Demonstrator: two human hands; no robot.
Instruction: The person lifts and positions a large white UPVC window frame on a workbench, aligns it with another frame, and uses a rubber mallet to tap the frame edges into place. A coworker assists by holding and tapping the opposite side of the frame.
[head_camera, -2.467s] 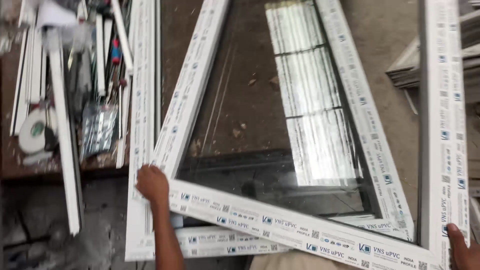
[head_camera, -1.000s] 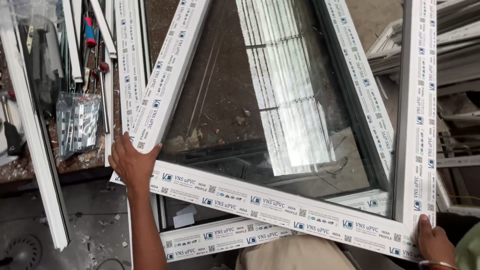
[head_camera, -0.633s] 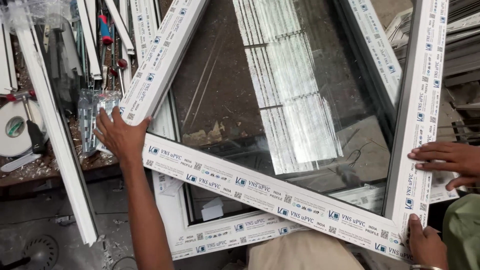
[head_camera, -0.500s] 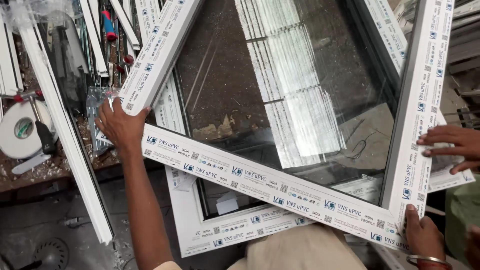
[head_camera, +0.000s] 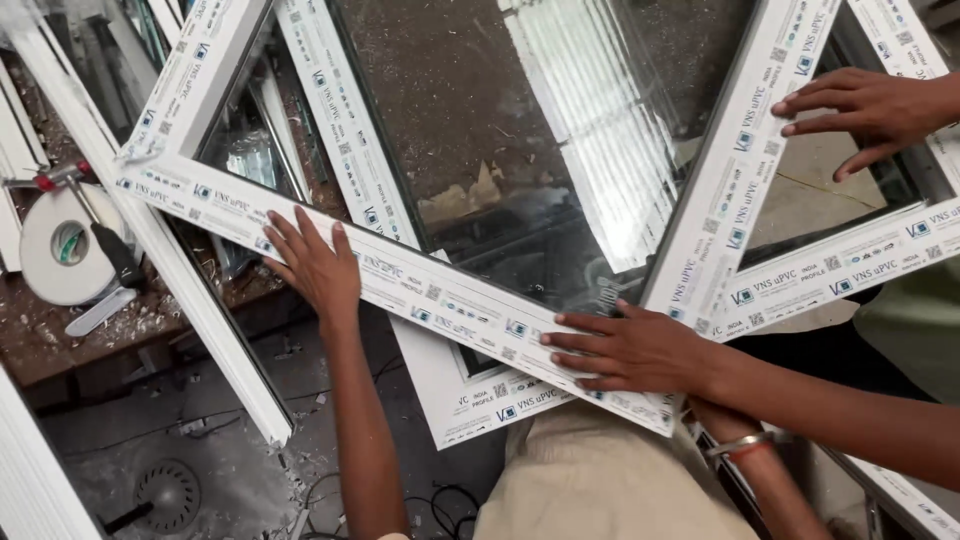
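While the left hand (head_camera: 315, 265) lies flat and spread on the lower rail of the glazed white window frame (head_camera: 470, 300), tilted over the surface (head_camera: 60, 345), the right hand hides beneath the frame's corner, grip unreadable, under a co-worker's hand (head_camera: 630, 350); steadying seems the step, and shifting calls for moving together.

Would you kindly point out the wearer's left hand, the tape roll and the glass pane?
left hand (head_camera: 318, 268), head view, back of hand
tape roll (head_camera: 40, 275), head view, white side
glass pane (head_camera: 480, 120), head view, its middle

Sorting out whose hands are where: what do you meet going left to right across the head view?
White tape roll, left hand on the white window frame, co-worker's hand at the frame corner, another hand upper right.
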